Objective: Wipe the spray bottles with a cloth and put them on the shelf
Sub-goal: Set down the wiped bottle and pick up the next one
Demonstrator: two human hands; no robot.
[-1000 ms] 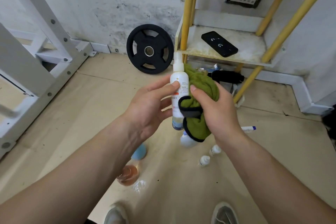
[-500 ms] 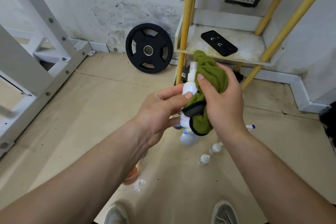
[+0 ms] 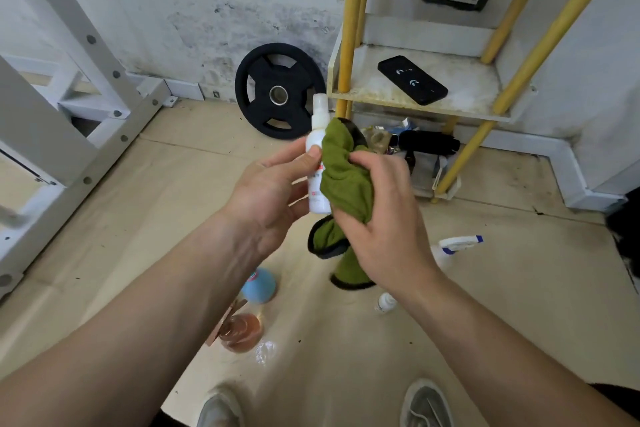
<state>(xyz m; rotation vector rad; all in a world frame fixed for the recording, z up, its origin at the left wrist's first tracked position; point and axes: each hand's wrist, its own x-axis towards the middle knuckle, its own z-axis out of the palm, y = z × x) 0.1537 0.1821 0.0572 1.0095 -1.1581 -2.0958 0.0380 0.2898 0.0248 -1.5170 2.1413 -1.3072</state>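
Note:
My left hand (image 3: pixel 268 191) holds a slim white spray bottle (image 3: pixel 317 146) upright, thumb and fingers curled round its body. A green cloth (image 3: pixel 344 180) with a dark hem is bunched in my right hand (image 3: pixel 381 215) and pressed against the bottle's right side; its tail hangs below. On the floor stand more bottles: a blue one (image 3: pixel 259 284), an orange-pink one (image 3: pixel 240 331), a small white one (image 3: pixel 385 302) and a trigger sprayer (image 3: pixel 455 246). The yellow-legged shelf (image 3: pixel 464 80) stands behind, to the right.
A black phone-like case (image 3: pixel 412 84) lies on the shelf board. Clutter sits under the shelf (image 3: pixel 415 146). A black weight plate (image 3: pixel 278 91) leans on the wall. A white metal frame (image 3: pixel 69 107) fills the left. My shoes (image 3: pixel 427 402) show at the bottom.
The cloth slid up over the bottle's top, then back down along its side, uncovering the cap. Both hands shifted slightly left.

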